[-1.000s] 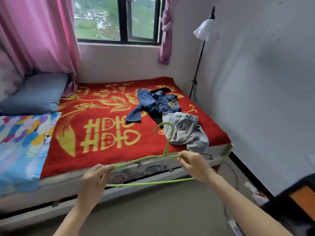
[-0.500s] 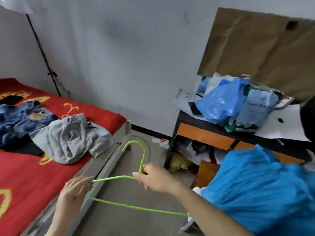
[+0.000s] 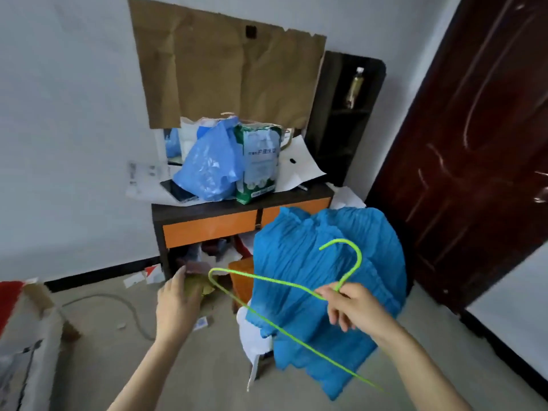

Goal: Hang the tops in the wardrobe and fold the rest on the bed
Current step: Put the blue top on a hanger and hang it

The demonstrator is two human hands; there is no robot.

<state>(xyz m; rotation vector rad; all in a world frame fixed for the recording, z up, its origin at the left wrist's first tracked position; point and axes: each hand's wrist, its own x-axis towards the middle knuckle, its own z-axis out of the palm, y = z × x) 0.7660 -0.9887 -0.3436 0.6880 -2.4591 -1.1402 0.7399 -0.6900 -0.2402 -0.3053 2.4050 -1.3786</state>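
Note:
A thin green hanger floats in front of me, its hook pointing up. My right hand pinches it just below the hook. My left hand is off the hanger, fingers straight, to the left of its near corner. Behind the hanger a pleated blue garment is draped over a white chair. Only a red corner of the bed shows at the lower left; the other clothes are out of view.
A dark desk with orange drawers stands against the wall, piled with a blue plastic bag, a green-white pack and papers. A dark red door is on the right. Scraps and a cable lie on the floor.
My view has swung right from the bed to the desk and blue garment. My left hand has let go of the hanger; the right hand still holds it.

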